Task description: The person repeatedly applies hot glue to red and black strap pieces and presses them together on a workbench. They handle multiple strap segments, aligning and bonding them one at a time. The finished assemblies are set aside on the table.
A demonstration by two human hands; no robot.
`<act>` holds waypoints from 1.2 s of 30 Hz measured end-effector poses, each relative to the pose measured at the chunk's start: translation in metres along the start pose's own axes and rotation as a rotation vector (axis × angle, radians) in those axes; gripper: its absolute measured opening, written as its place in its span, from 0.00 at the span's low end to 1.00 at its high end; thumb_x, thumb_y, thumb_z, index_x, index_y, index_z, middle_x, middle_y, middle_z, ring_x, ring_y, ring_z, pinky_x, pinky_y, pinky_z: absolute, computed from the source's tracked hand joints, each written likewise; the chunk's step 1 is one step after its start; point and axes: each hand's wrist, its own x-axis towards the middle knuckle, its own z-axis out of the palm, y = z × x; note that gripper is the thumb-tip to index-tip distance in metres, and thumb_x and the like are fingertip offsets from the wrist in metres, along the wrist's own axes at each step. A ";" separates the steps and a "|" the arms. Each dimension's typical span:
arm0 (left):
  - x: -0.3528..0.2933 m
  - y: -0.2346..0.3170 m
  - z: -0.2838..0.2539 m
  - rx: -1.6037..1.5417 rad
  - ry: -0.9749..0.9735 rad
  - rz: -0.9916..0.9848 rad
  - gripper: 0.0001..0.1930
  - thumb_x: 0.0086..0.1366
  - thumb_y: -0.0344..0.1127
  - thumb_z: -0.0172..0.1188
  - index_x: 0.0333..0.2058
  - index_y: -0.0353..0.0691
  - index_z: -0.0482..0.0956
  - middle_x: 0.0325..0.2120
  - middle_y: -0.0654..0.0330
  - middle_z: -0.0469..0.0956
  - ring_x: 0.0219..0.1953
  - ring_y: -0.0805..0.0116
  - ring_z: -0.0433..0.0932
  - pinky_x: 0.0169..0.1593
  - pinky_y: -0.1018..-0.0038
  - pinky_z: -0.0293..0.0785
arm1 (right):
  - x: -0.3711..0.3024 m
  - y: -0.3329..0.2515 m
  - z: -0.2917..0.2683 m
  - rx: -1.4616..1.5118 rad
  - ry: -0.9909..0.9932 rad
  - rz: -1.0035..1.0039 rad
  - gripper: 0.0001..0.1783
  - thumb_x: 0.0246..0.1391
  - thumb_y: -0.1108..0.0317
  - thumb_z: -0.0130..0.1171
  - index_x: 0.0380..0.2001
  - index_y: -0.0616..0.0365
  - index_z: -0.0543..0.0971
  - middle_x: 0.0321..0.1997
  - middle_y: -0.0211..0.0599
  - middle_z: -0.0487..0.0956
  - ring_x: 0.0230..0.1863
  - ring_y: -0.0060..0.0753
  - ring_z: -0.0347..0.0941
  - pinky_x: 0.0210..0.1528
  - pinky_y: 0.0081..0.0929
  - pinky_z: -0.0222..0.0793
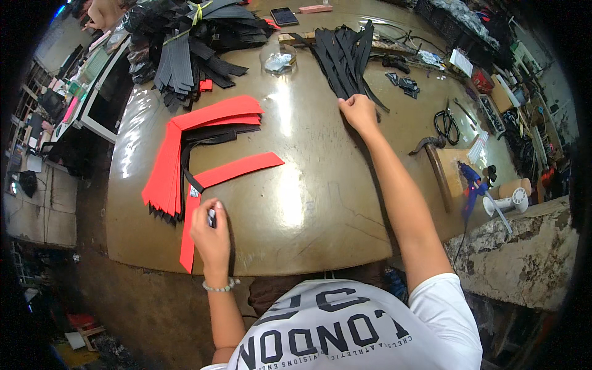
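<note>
My left hand (210,233) is closed around a small dark-and-white item (212,217), too hidden to name. It rests by a red strip (240,169) folded at an angle, with a small pale label (194,192) and a black band at the fold. Reaching far forward, my right hand (359,115) pinches the near end of a black strip in a bundle of black strips (343,58). Left of the folded strip lies a stack of red strips (165,166), bent the same way, with black strips (213,136) layered under it.
A big heap of black strips (179,55) covers the far left. A clear round dish (278,60) and a phone (284,16) sit at the back. On the right are black scissors (446,125), a hammer (436,163), a blue glue gun (471,179) and a white spool (507,202).
</note>
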 end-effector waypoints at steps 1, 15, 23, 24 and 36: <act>-0.006 0.006 -0.001 -0.029 -0.019 -0.010 0.08 0.66 0.32 0.60 0.38 0.32 0.80 0.31 0.53 0.78 0.33 0.62 0.77 0.38 0.68 0.73 | 0.003 -0.002 0.002 0.249 -0.090 0.024 0.21 0.55 0.53 0.64 0.21 0.61 0.78 0.23 0.39 0.80 0.20 0.33 0.74 0.25 0.31 0.68; -0.030 0.077 0.054 -0.682 -0.829 -0.300 0.11 0.64 0.37 0.66 0.34 0.33 0.83 0.24 0.71 0.77 0.26 0.85 0.68 0.30 0.83 0.66 | -0.226 0.004 -0.080 1.120 -0.967 0.350 0.13 0.62 0.62 0.61 0.37 0.62 0.77 0.27 0.33 0.79 0.22 0.17 0.73 0.23 0.14 0.68; -0.059 0.067 0.014 -0.407 -0.842 -0.198 0.09 0.61 0.34 0.66 0.34 0.33 0.83 0.22 0.63 0.78 0.24 0.80 0.70 0.29 0.78 0.68 | -0.152 -0.009 -0.051 0.983 -1.380 0.473 0.12 0.57 0.59 0.67 0.33 0.54 0.77 0.22 0.22 0.74 0.17 0.08 0.64 0.13 0.09 0.53; -0.065 0.067 0.013 -0.426 -0.811 -0.093 0.09 0.61 0.34 0.66 0.33 0.33 0.83 0.24 0.59 0.79 0.23 0.75 0.72 0.30 0.76 0.70 | -0.137 -0.010 -0.044 1.038 -1.421 0.390 0.11 0.57 0.61 0.67 0.33 0.54 0.78 0.23 0.22 0.74 0.18 0.08 0.63 0.12 0.08 0.52; -0.092 0.066 0.022 -0.118 -0.628 0.304 0.07 0.58 0.35 0.67 0.35 0.44 0.82 0.27 0.60 0.76 0.24 0.62 0.78 0.28 0.68 0.75 | -0.008 -0.032 0.004 0.349 -0.618 -0.313 0.16 0.56 0.62 0.64 0.37 0.67 0.81 0.32 0.37 0.82 0.32 0.27 0.79 0.37 0.25 0.74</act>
